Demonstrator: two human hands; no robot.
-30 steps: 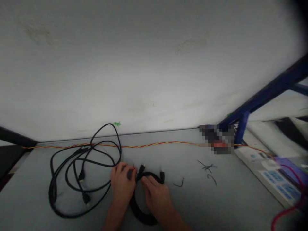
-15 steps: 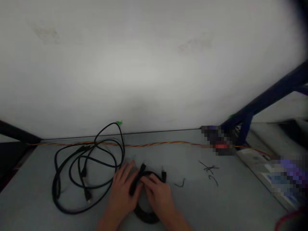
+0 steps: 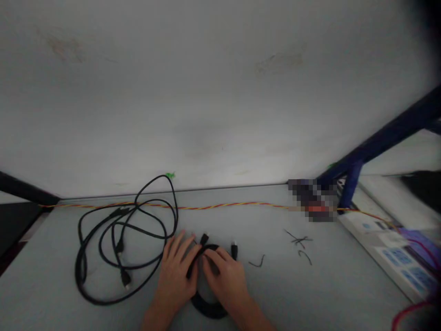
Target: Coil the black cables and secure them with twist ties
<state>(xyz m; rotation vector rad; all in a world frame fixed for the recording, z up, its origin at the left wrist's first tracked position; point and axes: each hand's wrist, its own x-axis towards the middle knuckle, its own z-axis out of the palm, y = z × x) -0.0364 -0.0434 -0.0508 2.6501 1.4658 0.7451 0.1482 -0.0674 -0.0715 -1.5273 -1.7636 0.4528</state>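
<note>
A black cable coil lies on the grey table in front of me, with two connector ends poking out past its far side. My left hand grips the coil's left side between thumb and fingers, its outer fingers stretched forward. On the upper right part of the coil, my right hand is closed, fingers bent around the cable. Whatever is pinched between the fingertips is partly hidden. To the left, loose black cables with several plugs spread in wide loops, passing close to my left hand.
Several short black ties lie to the right, one bent tie nearer the coil. A twisted red-yellow wire runs along the wall. A blue metal brace slants at right, above white boxes.
The fingers of both hands have shifted slightly on the coil, and the far connector end near my left hand has moved a little. The loose cables and ties stay where they were.
</note>
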